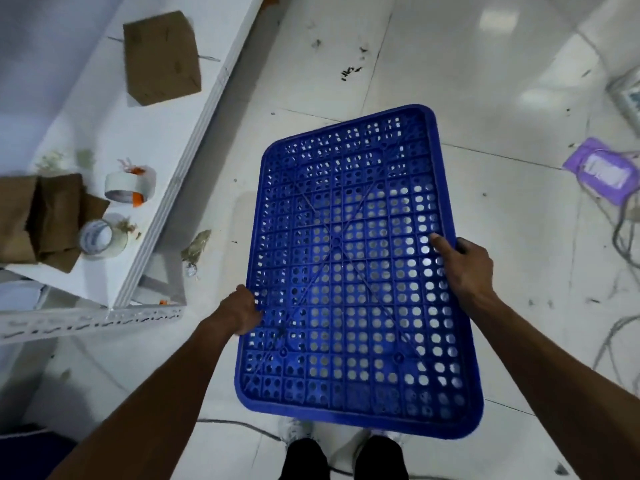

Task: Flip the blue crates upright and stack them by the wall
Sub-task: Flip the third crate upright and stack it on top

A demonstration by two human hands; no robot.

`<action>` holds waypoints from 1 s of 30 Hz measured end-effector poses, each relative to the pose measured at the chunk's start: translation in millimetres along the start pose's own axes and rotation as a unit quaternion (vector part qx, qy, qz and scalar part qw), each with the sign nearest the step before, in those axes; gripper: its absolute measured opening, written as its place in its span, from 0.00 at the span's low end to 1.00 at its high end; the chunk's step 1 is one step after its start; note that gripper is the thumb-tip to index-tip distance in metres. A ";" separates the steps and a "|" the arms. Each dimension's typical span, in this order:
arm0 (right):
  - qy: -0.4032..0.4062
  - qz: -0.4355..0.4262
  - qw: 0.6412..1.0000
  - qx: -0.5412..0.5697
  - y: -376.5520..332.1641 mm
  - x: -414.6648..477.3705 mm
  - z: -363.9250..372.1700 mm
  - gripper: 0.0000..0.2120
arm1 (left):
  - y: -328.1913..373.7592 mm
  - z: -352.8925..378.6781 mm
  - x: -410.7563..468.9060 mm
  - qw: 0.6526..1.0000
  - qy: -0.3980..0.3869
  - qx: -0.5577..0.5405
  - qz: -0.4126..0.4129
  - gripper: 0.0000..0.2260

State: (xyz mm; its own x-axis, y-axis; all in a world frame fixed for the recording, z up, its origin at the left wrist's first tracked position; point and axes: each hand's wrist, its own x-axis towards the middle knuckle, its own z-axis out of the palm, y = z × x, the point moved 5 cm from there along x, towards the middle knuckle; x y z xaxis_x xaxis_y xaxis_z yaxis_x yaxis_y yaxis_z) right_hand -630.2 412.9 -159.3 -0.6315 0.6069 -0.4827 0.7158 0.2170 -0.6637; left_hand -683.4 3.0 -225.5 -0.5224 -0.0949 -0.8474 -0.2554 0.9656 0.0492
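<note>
the blue crate (pixel 349 265) was held off the floor (pixel 485 98) in front of the person, between both hands, with its perforated, ribbed base turned up toward the camera. its long sides ran away from the body and the near short edge hung above the shoes (pixel 298 431). the crate's walls were hidden behind the base, so their depth could not be told.

the left hand (pixel 242 315) was curled round the left long edge at about the middle of its length, fingers wrapped under and out of sight. the right hand (pixel 465 265) gripped the right long edge a little farther from the body, with its thumb (pixel 441 244) laid flat on the holed base and the other fingers folded round the rim.

to the left stood a white shelf (pixel 145 140) with a slotted metal frame. on it lay a cardboard box (pixel 162 57) at the far end, a white tape roll (pixel 130 185) with an orange tab, a second tape roll (pixel 102 237) nearer, and crumpled brown paper (pixel 45 220) just beside the rolls. on the tiled floor to the right lay a purple packet (pixel 602 169) near some loose cables (pixel 623 237), well apart from the crate. small dark scraps dotted the tiles beyond the crate.
</note>
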 end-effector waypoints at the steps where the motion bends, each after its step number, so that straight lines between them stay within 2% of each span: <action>1: -0.006 -0.001 1.000 0.003 0.7 1.9 -4.4 0.19 | 4.3 6.1 -1.2 1.000 0.003 -0.002 0.006 0.28; 6: -0.061 0.028 0.998 0.010 17.9 10.2 -20.0 0.19 | 21.4 34.8 5.4 0.999 0.028 -0.010 0.018 0.27; 13: -0.060 0.004 0.998 0.009 46.2 12.5 -26.0 0.13 | 28.8 68.9 24.5 0.998 0.044 -0.046 0.021 0.30; 17: -0.043 -0.002 0.999 0.003 44.5 11.1 -26.9 0.12 | 47.0 69.6 20.6 0.999 0.031 -0.036 -0.018 0.39; 19: -0.041 -0.005 0.999 -0.010 39.5 7.6 -23.1 0.14 | 53.6 63.8 16.9 0.999 0.019 -0.023 -0.024 0.42; 21: -0.027 -0.014 0.999 -0.023 29.2 -1.5 -19.3 0.23 | 58.5 53.4 7.4 1.000 0.011 0.016 -0.018 0.40; 23: -0.009 -0.027 0.999 -0.042 22.5 -9.5 -12.5 0.27 | 68.5 45.9 -4.2 0.998 0.011 0.063 0.012 0.33; 26: -0.010 -0.063 0.995 -0.079 0.6 -28.6 2.0 0.25 | 87.7 30.6 -29.7 0.990 0.040 0.098 0.090 0.30; 30: -0.023 -0.109 0.982 -0.149 -38.2 -60.5 31.5 0.26 | 109.2 -3.9 -77.4 0.960 0.144 0.023 0.237 0.23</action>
State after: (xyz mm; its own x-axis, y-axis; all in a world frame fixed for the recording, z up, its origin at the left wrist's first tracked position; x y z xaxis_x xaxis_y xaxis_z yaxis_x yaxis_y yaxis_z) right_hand -628.8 343.8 -122.8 -0.7879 0.4869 -0.3770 0.6125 0.5570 -0.5608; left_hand -674.1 114.8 -152.5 -0.7766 0.3013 -0.5533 0.1002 0.9261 0.3636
